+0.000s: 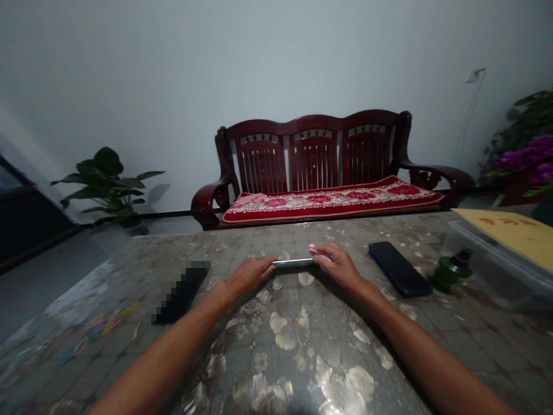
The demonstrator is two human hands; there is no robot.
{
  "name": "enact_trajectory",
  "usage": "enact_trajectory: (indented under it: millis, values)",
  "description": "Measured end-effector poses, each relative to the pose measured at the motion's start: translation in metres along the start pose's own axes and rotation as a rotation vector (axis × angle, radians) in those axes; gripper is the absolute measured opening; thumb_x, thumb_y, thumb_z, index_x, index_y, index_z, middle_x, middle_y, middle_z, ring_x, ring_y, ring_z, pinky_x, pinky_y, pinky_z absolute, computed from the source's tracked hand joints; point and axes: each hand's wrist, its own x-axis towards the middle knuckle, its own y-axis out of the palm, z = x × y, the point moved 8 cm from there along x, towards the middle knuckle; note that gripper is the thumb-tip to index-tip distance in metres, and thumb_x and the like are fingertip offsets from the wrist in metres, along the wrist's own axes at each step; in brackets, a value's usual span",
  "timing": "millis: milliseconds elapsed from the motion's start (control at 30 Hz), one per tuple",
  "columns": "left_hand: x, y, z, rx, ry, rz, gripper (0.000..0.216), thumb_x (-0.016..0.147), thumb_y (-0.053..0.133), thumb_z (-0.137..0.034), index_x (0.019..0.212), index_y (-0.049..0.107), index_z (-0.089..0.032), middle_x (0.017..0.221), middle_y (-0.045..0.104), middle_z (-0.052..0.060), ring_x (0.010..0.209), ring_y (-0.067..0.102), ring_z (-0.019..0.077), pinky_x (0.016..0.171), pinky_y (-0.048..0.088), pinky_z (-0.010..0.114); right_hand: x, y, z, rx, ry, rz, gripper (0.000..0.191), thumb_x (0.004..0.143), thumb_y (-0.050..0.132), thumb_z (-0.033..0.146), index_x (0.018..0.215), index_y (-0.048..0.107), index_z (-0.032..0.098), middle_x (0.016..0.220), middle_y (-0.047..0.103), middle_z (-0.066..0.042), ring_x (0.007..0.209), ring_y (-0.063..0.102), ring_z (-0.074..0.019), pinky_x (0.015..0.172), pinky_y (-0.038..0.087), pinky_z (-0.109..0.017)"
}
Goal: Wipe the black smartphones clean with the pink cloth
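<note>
A thin, flat phone (294, 263) shows edge-on between my hands above the patterned table, its pale rim toward me. My left hand (253, 272) grips its left end, fingers closed. At the right end, my right hand (339, 266) is closed on the phone and also has a crumpled pink cloth (318, 252) in its fingers. The phone's face is hidden from this angle. To the right of my right hand lies a dark phone (400, 268). Left of my left forearm is a black flat object (184, 294), partly blurred out.
A green bottle (451, 271) stands beside a clear plastic box (496, 271) with yellow paper (510, 233) on top. Rubber bands (108, 324) lie on the tablecloth (285, 357) at left. Beyond the table are a wooden bench (313, 144) and a potted plant (108, 184).
</note>
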Motion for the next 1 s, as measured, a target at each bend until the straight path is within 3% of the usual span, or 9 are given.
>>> enact_trajectory:
  millis: [267, 500, 667, 833, 1000]
  values:
    - [0.000, -0.017, 0.000, 0.079, -0.013, -0.041, 0.029, 0.101, 0.042, -0.034, 0.120, 0.063, -0.025, 0.104, 0.074, 0.007, 0.091, 0.071, 0.0251, 0.078, 0.050, 0.030, -0.004, 0.003, 0.021, -0.134, -0.157, 0.131, 0.025, 0.091, 0.060, 0.026, 0.111, 0.076, 0.023, 0.099, 0.071, -0.006, 0.095, 0.065, -0.0203, 0.088, 0.051, -0.034]
    - [-0.003, -0.026, -0.005, -0.059, -0.043, -0.145, 0.029, 0.098, 0.048, -0.032, 0.121, 0.064, -0.026, 0.107, 0.075, 0.005, 0.097, 0.070, 0.0244, 0.082, 0.050, 0.030, -0.003, 0.002, 0.017, -0.091, -0.122, 0.084, 0.024, 0.091, 0.062, 0.026, 0.108, 0.077, 0.021, 0.096, 0.070, -0.006, 0.093, 0.065, -0.0206, 0.088, 0.051, -0.034]
    - [-0.005, -0.022, -0.003, -0.184, -0.088, -0.211, 0.031, 0.096, 0.047, -0.034, 0.117, 0.067, -0.023, 0.104, 0.075, 0.005, 0.091, 0.069, 0.0237, 0.082, 0.050, 0.031, -0.003, -0.001, 0.012, -0.027, -0.052, 0.038, 0.023, 0.089, 0.062, 0.027, 0.105, 0.078, 0.022, 0.098, 0.070, -0.007, 0.094, 0.066, -0.0204, 0.087, 0.052, -0.033]
    - [-0.003, -0.015, 0.014, -0.405, -0.175, -0.344, 0.036, 0.089, 0.050, -0.035, 0.116, 0.068, -0.019, 0.088, 0.071, 0.003, 0.080, 0.064, 0.0208, 0.074, 0.048, 0.029, -0.007, 0.005, 0.006, 0.056, 0.060, 0.030, 0.024, 0.082, 0.069, 0.034, 0.098, 0.080, 0.020, 0.095, 0.073, -0.008, 0.093, 0.067, -0.0224, 0.086, 0.052, -0.034]
    - [0.005, 0.004, 0.040, -0.661, -0.278, -0.449, 0.040, 0.082, 0.056, -0.035, 0.116, 0.067, -0.016, 0.068, 0.059, -0.002, 0.064, 0.056, 0.0170, 0.059, 0.041, 0.025, -0.025, 0.030, -0.014, 0.258, 0.385, 0.055, 0.035, 0.074, 0.073, 0.046, 0.092, 0.078, 0.017, 0.088, 0.072, -0.006, 0.071, 0.065, -0.0199, 0.058, 0.054, -0.029]
